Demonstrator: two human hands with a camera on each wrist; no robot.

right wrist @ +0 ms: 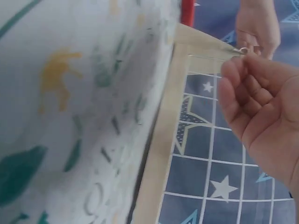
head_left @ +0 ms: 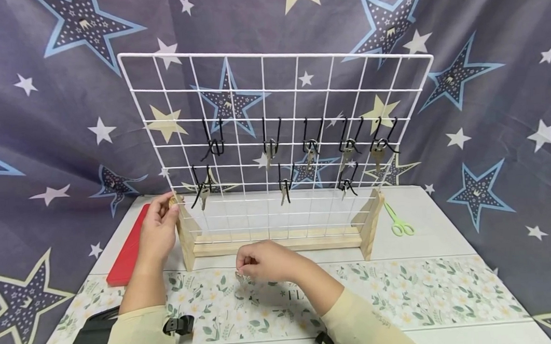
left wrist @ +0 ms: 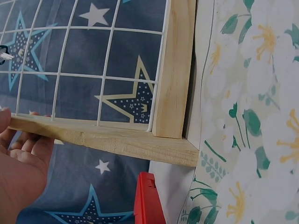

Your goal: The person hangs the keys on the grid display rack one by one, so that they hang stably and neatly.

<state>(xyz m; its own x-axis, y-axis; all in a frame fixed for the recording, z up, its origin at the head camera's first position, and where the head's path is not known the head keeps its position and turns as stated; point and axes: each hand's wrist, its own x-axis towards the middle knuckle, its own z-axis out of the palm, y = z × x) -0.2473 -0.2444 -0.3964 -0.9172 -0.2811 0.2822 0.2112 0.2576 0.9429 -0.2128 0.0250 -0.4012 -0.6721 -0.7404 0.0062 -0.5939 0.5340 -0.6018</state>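
Note:
My left hand [head_left: 159,227] holds the upper end of the wooden side support [left wrist: 107,142] of a white wire grid rack [head_left: 278,87], thumb in front and fingers behind. In front of the rack's wooden base bar [head_left: 279,244], my right hand [head_left: 268,261] pinches a small key on a metal ring [right wrist: 243,50] between thumb and fingertips; the hand covers part of it. Several black hooks [head_left: 283,184] hang on the grid in two rows. Most carry keys, such as the key [head_left: 378,159] at the upper right.
A red flat object [head_left: 129,252] lies left of the rack, with a black object [head_left: 93,335] nearer by my left sleeve. Green scissors [head_left: 401,226] lie to the right. A flower-patterned mat [head_left: 427,294] runs along the front of the white table; a star-patterned curtain [head_left: 497,119] hangs behind.

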